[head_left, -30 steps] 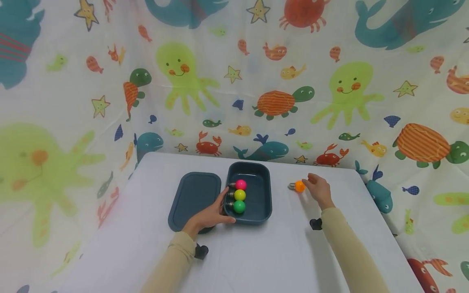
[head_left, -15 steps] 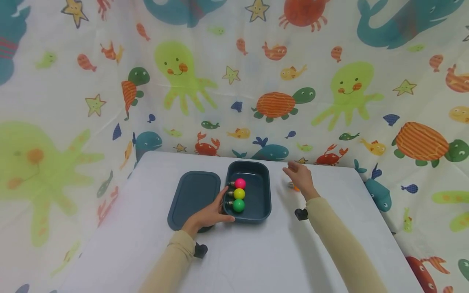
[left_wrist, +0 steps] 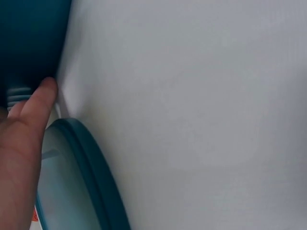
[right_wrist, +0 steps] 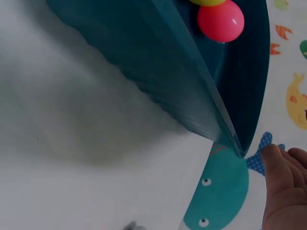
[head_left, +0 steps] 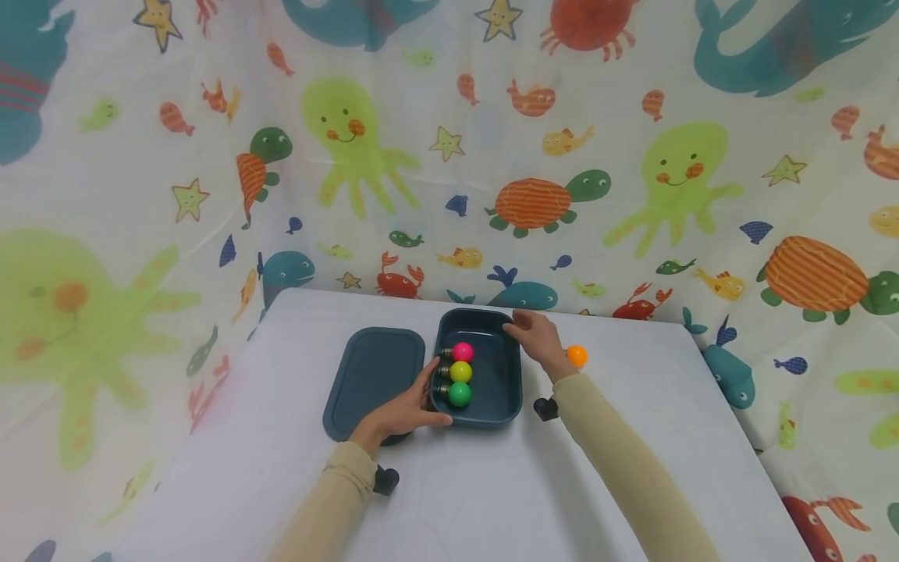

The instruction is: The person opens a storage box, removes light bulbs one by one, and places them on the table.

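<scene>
A dark teal box [head_left: 479, 425] holds three small light bulbs in a column along its left side: pink [head_left: 462, 353], yellow [head_left: 460, 372] and green [head_left: 460, 393]. My left hand [head_left: 400, 414] rests at the box's front left corner, straight fingers along the left wall and thumb at the front. In the left wrist view a straight digit of that hand [left_wrist: 21, 143] reaches the box wall [left_wrist: 31, 38]. My right hand [head_left: 537, 337] is over the back right rim, fingers loosely bent, with nothing visible in them. An orange bulb [head_left: 577, 356] lies right of the box, partly hidden behind that hand.
The matching flat lid [head_left: 379, 378] lies left of the box, partly under my left hand and forearm. The white table [head_left: 477, 499] ends at the back against a curtain [head_left: 449, 179] printed with sea animals.
My right hand has moved left from beside the orange bulb, passing over it, to the box's back right rim. The orange bulb stays on the table. My left hand keeps its place.
</scene>
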Demonstrator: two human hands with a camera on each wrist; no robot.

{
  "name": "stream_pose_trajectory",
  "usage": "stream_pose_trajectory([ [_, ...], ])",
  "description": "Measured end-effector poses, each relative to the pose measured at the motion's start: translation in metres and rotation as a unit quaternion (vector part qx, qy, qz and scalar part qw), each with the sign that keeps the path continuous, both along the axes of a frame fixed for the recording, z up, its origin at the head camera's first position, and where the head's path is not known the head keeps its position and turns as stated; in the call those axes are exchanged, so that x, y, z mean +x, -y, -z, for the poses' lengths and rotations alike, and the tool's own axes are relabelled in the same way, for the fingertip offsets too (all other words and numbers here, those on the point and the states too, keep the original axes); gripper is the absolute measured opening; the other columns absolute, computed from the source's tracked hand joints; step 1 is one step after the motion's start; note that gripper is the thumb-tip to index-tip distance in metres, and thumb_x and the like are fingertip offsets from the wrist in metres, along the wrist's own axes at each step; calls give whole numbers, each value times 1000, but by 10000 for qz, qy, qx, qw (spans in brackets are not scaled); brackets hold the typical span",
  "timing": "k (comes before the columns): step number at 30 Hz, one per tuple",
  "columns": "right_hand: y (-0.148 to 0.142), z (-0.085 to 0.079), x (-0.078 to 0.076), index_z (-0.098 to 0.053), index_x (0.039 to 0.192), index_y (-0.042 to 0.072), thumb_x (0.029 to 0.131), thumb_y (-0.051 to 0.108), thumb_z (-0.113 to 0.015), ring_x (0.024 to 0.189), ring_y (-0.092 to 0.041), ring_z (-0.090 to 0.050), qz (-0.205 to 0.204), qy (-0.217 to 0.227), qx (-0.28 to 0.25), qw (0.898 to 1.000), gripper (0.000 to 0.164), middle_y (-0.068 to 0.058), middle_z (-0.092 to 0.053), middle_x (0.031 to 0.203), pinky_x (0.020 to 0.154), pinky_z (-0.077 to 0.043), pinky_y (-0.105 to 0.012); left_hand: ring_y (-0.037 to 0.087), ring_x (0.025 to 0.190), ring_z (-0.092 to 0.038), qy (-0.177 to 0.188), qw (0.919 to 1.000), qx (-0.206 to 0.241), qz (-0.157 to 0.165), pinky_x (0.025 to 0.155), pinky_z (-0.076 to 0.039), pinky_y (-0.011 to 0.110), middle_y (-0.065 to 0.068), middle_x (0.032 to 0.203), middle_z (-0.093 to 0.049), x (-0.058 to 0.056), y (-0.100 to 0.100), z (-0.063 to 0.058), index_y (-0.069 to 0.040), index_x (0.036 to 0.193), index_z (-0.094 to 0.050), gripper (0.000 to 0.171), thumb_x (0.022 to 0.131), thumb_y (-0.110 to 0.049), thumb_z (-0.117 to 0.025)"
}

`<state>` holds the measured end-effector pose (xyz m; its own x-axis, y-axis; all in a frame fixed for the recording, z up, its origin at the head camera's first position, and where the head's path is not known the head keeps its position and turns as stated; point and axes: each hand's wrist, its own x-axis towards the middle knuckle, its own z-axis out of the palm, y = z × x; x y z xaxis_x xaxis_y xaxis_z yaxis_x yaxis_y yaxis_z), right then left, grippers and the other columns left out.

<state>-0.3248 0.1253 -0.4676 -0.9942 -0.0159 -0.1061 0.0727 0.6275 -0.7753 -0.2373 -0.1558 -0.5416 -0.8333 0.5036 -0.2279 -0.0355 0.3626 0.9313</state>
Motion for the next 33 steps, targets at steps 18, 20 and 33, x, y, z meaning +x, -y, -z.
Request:
stream_pose_trajectory([
  [18,46,20,-6,-52,138,2,94,29,-66,121,-31,-54,-321,140,400,9986,54,-17,-56,136,102,-46,-43,34,145,-26,39,10000,13,23,114,-26,52,11,163,-5,0,1,3,-39,155,1,106,84,-34,-77],
  [20,50,21,-6,-54,137,1,93,29,-67,120,-31,-55,-347,193,479,9981,53,-17,-57,135,101,-46,-42,34,145,-25,65,10000,29,25,114,-26,52,11,163,-6,1,1,2,-39,155,1,106,84,-34,-78],
  [33,68,31,-7,-58,131,-2,90,35,-70,113,-32,-59,-539,484,953,9928,57,-18,-62,127,99,-48,-42,33,145,-25,103,9997,191,76,115,-24,51,10,163,-3,0,1,2,-41,155,2,105,86,-32,-77],
])
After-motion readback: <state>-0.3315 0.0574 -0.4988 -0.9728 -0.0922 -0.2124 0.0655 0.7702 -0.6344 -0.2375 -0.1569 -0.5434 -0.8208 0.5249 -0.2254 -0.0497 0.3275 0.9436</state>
